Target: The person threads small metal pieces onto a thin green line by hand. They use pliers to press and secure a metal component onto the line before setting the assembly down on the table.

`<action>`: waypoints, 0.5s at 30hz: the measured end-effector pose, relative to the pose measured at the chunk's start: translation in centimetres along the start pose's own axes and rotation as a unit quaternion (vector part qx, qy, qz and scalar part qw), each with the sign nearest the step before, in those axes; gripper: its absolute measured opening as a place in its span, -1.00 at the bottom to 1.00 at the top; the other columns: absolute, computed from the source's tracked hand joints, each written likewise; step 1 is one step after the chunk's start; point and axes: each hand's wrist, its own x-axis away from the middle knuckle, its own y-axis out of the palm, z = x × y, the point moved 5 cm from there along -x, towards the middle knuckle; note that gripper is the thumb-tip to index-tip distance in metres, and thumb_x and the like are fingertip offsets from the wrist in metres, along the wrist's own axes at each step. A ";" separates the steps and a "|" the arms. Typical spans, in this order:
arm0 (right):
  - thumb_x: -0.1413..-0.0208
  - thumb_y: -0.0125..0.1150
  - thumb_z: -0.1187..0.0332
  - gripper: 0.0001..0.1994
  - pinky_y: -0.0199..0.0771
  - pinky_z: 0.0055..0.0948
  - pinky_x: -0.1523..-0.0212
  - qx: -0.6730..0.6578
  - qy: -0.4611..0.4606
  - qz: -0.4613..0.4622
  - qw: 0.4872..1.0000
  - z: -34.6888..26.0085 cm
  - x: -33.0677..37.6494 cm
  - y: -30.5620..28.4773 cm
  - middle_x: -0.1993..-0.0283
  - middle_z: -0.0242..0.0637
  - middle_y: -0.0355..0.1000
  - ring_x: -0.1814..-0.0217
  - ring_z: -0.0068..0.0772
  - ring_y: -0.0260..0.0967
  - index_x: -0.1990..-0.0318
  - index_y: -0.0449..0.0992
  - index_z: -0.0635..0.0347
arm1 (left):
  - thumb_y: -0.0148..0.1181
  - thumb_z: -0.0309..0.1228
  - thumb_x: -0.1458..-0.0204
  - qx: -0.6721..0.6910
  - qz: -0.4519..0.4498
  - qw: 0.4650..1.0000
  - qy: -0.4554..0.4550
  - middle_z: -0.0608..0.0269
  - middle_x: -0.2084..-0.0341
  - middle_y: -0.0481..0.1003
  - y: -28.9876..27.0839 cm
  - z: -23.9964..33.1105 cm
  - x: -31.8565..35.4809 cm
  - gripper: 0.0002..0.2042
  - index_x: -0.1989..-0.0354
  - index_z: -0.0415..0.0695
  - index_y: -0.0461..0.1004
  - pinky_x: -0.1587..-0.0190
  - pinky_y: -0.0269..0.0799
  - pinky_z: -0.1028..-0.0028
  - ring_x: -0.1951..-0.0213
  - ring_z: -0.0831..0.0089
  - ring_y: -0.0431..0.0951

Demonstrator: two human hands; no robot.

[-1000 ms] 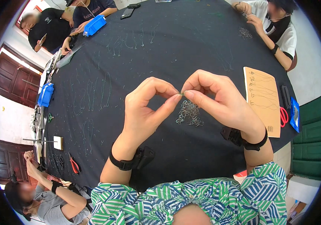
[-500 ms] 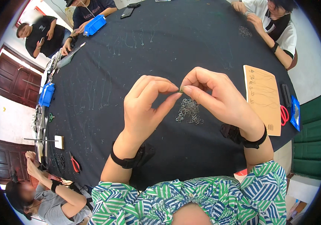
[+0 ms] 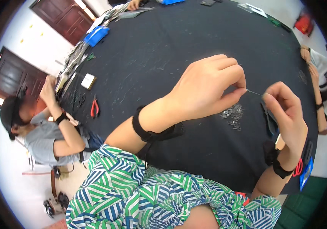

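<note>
My left hand (image 3: 213, 89) pinches one end of a thin dark line (image 3: 254, 92) between thumb and forefinger. The other end sits in the closed fingertips of my right hand (image 3: 287, 110), a little farther right. Between the two hands the short stretch of line is straight. Under them, on the black cloth, lies a loose pile of small metal hooks (image 3: 233, 116). A dark long-handled tool (image 3: 268, 120) rests beside the pile, partly behind my right hand. Whether a hook hangs on the line is too small to tell.
Red-handled scissors (image 3: 298, 167) and a blue packet (image 3: 306, 173) lie at the right edge. To the left are red-handled pliers (image 3: 94, 107), a small white block (image 3: 88, 81) and a blue bin (image 3: 96, 36). A co-worker (image 3: 45, 126) sits on the left, another on the right.
My hands, close together before, have moved apart, drawing the line out between them. The whole view has turned, so the pile and my hands appear farther right and the brown card is mostly hidden.
</note>
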 end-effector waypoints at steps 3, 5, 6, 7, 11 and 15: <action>-0.16 0.21 0.46 -0.86 0.23 -0.57 0.22 0.057 -0.040 -0.008 0.998 0.1 0.0 -0.3 0.40 -0.45 0.33 0.31 -0.64 0.22 0.39 0.41 0.30 | 0.34 -0.54 0.06 -0.009 -0.044 0.997 -0.058 0.26 0.45 0.52 -2.8 1.1 1.8 -0.91 0.43 -0.15 0.51 0.32 0.46 0.41 0.39 0.36 0.55; -0.12 0.21 0.48 -0.89 0.21 -0.55 0.25 0.083 -0.067 -0.025 0.994 -0.1 0.1 -0.5 0.37 -0.42 0.33 0.34 -0.61 0.21 0.39 0.42 0.30 | 0.33 -0.53 0.05 0.018 -0.079 0.990 -0.117 0.25 0.45 0.52 -4.7 1.0 3.3 -0.91 0.42 -0.17 0.51 0.31 0.44 0.43 0.38 0.39 0.56; -0.12 0.21 0.48 -0.89 0.21 -0.55 0.25 0.081 -0.069 -0.027 0.994 -0.2 -0.1 -0.2 0.37 -0.42 0.33 0.34 -0.61 0.21 0.39 0.42 0.30 | 0.32 -0.53 0.04 0.017 -0.086 0.984 -0.154 0.26 0.45 0.52 -6.1 1.0 4.4 -0.91 0.42 -0.19 0.51 0.31 0.43 0.45 0.37 0.43 0.55; -0.11 0.22 0.49 -0.89 0.19 -0.55 0.27 0.087 -0.075 -0.030 0.993 -0.3 -0.1 0.4 0.36 -0.41 0.33 0.35 -0.59 0.20 0.39 0.42 0.30 | 0.31 -0.53 0.03 0.020 -0.094 0.977 -0.190 0.27 0.45 0.52 -7.4 0.9 5.5 -0.91 0.42 -0.20 0.50 0.30 0.42 0.46 0.37 0.46 0.54; -0.07 0.24 0.50 -0.88 0.20 -0.53 0.33 0.096 -0.076 -0.059 0.991 -0.6 0.3 1.1 0.37 -0.36 0.34 0.38 -0.56 0.23 0.40 0.42 0.32 | 0.30 -0.49 -0.03 -0.016 -0.098 0.935 -0.342 0.29 0.49 0.52 -12.3 -0.2 8.6 -0.89 0.39 -0.26 0.51 0.29 0.44 0.52 0.38 0.57 0.54; -0.05 0.25 0.52 -0.89 0.24 -0.48 0.39 0.119 -0.079 -0.107 0.984 -0.7 0.4 1.9 0.40 -0.29 0.37 0.41 -0.49 0.30 0.40 0.43 0.34 | 0.21 -0.45 -0.05 -0.118 -0.198 0.828 -0.511 0.34 0.54 0.48 -16.7 -5.2 12.5 -0.86 0.41 -0.29 0.47 0.31 0.38 0.54 0.42 0.60 0.45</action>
